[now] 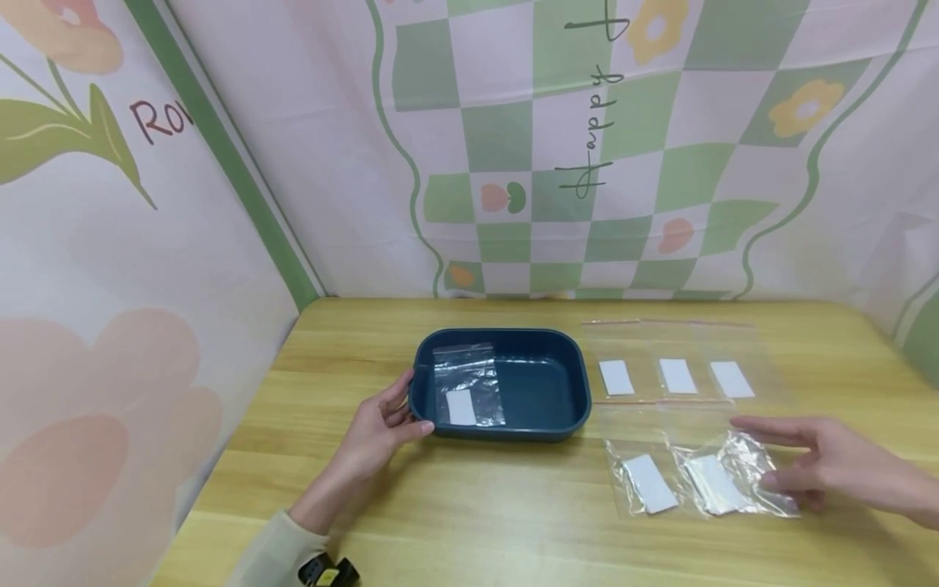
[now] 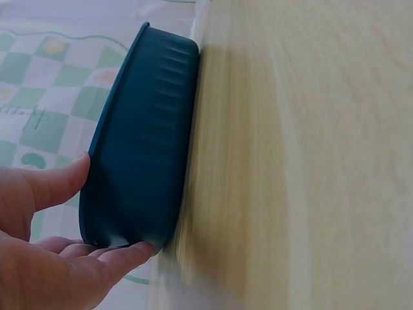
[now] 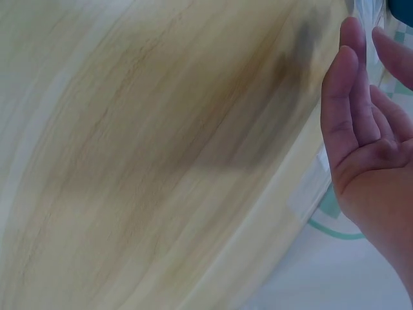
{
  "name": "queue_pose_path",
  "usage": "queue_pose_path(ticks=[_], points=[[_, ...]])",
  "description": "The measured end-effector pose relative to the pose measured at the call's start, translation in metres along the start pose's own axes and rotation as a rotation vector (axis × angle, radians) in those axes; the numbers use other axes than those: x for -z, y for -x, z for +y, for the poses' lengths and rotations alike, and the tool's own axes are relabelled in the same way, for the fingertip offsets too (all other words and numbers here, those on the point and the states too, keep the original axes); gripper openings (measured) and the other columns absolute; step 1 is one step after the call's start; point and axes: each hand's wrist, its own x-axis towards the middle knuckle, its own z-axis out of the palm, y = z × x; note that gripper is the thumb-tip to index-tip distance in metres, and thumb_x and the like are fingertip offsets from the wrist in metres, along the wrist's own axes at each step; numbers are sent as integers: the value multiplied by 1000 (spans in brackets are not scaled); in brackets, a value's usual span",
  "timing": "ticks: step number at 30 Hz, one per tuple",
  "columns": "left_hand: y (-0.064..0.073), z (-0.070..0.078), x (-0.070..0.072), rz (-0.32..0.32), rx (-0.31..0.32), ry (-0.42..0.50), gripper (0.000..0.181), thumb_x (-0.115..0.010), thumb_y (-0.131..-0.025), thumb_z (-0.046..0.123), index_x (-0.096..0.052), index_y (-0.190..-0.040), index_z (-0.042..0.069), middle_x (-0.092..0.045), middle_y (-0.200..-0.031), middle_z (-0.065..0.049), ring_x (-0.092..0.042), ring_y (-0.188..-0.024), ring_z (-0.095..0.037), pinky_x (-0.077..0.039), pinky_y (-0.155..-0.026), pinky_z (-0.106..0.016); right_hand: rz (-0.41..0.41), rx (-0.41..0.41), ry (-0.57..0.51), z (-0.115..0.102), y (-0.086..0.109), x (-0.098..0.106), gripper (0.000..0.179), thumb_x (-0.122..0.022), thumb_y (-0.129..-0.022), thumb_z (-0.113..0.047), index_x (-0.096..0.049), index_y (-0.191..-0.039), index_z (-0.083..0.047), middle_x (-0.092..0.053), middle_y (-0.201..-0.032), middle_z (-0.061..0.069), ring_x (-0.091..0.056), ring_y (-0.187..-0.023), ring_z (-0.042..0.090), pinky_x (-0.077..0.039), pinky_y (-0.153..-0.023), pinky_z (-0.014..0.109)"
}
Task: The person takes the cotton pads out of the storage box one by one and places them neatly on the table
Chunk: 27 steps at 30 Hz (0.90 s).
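A dark blue plastic box (image 1: 543,432) stands on the table, with a clear zip bag (image 1: 469,367) holding a white card lying in its left half. My left hand (image 1: 377,432) grips the box's left end, the thumb at the rim and the fingers against the end wall, as the left wrist view also shows. My right hand (image 1: 829,465) is at the right side of a crumpled clear zip bag (image 1: 715,485) with white contents. Its fingers look fairly straight, the thumb apart from them; whether they touch the plastic is hard to tell.
Three zip bags with white cards (image 1: 677,377) lie in a row at the back right of the box. Nearer, another bag with a white card (image 1: 650,484) lies left of the crumpled one. A patterned curtain (image 1: 499,139) hangs behind the wooden table (image 1: 469,522).
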Motion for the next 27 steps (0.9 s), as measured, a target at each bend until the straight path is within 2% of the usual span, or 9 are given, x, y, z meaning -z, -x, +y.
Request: queue_pose_path(ticks=[11,15,18,19,21,22,24,26,27], points=[[1,0,0,2,4,5,84,-77,-91,-8,-35,-163,4,-36,-165,-19,-47,-142,-41,-50,-106,-40,-4,48,62,2,5,5,82,-66,-97,8,-50,-148,-55,-51,-137,-38,-60,-52,18,-51,-41,34],[1,0,0,0,7,-10,84,-78,-92,-7,-35,-163,4,-36,-165,-18,-46,-142,-41,-49,-107,-42,15,50,113,3,8,6,82,-69,-97,5,-49,-145,-58,-58,-135,-33,-61,-53,17,-53,-42,34],[0,0,0,-2,6,-19,84,-78,-92,-6,-35,-163,5,-36,-165,-18,-46,-143,-41,-48,-108,-43,28,37,171,1,9,8,80,-72,-96,2,-51,-142,-59,-71,-132,-12,-61,-52,16,-54,-41,33],[0,0,0,-1,4,-18,84,-78,-92,-6,-35,-163,5,-36,-165,-18,-46,-143,-41,-48,-108,-43,37,50,205,0,9,9,78,-74,-95,2,-53,-143,-56,-73,-130,-2,-60,-50,14,-53,-40,32],[-1,0,0,-2,-1,-18,84,-78,-92,-6,-35,-163,5,-36,-165,-18,-46,-143,-41,-48,-108,-43,51,76,279,-4,8,11,70,-77,-92,2,-60,-146,-39,-73,-125,15,-56,-46,11,-51,-39,30],[-1,0,0,-2,-4,-17,84,-78,-92,-6,-35,-163,5,-36,-165,-18,-46,-143,-41,-48,-108,-43,68,94,326,-7,6,12,68,-79,-90,1,-61,-145,-35,-74,-123,15,-54,-44,7,-50,-38,28],[-2,0,0,-4,-8,-12,84,-77,-92,-7,-35,-164,5,-36,-165,-18,-46,-143,-41,-48,-108,-43,109,144,426,-17,-1,13,59,-82,-86,2,-66,-141,-12,-74,-118,20,-51,-44,3,-48,-39,26],[-1,0,0,-7,-11,-13,84,-77,-92,-8,-34,-164,4,-35,-165,-19,-45,-143,-41,-48,-108,-43,145,184,505,-32,-12,13,52,-84,-83,2,-67,-132,4,-76,-116,16,-52,-49,1,-49,-42,24],[-1,0,1,-8,-12,-12,84,-76,-92,-8,-34,-163,4,-35,-165,-19,-45,-143,-41,-47,-108,-43,169,204,540,-42,-19,13,50,-84,-81,2,-68,-128,5,-76,-114,15,-54,-53,0,-50,-44,24]])
